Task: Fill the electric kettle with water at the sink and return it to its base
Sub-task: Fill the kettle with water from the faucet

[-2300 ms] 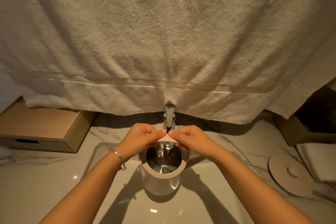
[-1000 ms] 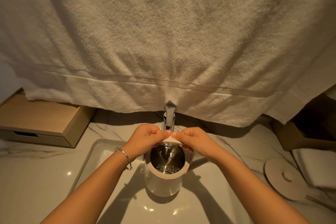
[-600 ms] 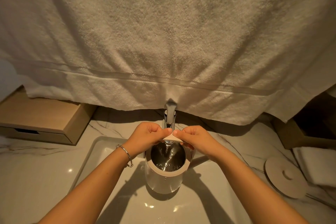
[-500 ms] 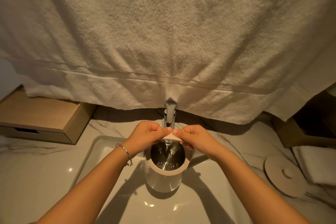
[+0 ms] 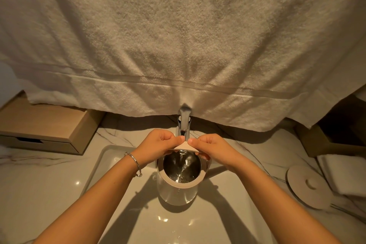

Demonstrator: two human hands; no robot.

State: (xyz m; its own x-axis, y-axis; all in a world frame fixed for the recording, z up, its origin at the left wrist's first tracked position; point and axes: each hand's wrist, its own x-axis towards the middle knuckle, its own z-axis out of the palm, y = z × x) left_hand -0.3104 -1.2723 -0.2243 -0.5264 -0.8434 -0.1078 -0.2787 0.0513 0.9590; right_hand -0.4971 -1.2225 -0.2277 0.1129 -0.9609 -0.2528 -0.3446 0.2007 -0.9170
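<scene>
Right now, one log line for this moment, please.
phase: filling | kettle: upright in sink, under running tap | left hand: pinches lid | right hand: pinches lid

The towel (image 5: 178,35) is cream-white with a plain woven band. The counter (image 5: 39,180) is white marble with thin dark veins, the sink (image 5: 111,164) glossy white. The kettle (image 5: 176,194) is off-white outside and shiny dark metal inside. The tap (image 5: 184,123) is chrome, the box (image 5: 39,123) pale wood, the bracelet (image 5: 134,161) silver. The round base (image 5: 305,186) looks beige, perhaps from the warm light.

The kettle lid (image 5: 183,146) is pinched between the curled left hand (image 5: 158,143), at its nine o'clock, and right hand (image 5: 213,147), at three o'clock.
</scene>
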